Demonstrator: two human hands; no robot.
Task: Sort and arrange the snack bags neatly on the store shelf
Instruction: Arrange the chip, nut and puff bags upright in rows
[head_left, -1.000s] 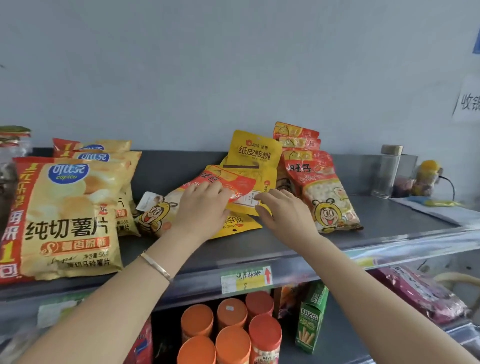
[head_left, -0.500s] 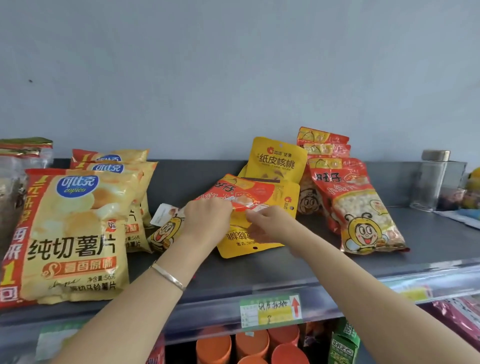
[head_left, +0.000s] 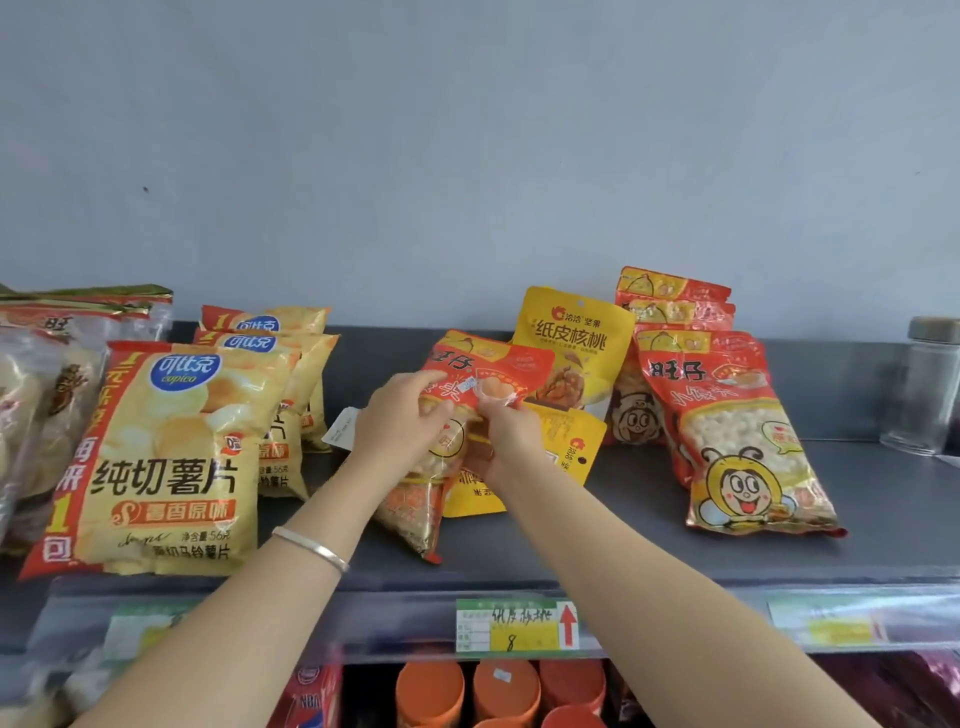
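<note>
Both hands hold one red Wangzai snack bag (head_left: 493, 364) tilted up off the grey shelf (head_left: 519, 551). My left hand (head_left: 405, 415) grips its left side, and my right hand (head_left: 506, 431) pinches its middle from the right. Under and behind it are two yellow walnut pouches, one lying flat (head_left: 566, 447) and one standing (head_left: 571, 348). To the right, a matching red bag (head_left: 737, 431) leans on a stack of the same bags (head_left: 670, 296). At the left stand yellow potato chip bags (head_left: 156, 457).
Clear packs of rice crackers (head_left: 47, 395) fill the far left. A glass jar (head_left: 924, 384) stands at the far right. A price tag (head_left: 514, 623) sits on the shelf's front rail. Orange-lidded tubs (head_left: 467, 691) fill the shelf below. The wall is close behind.
The red bag lay almost flat on the yellow pouch; now both hands have lifted and turned it more upright. My right hand moved in onto it. The camera tilted up and closer.
</note>
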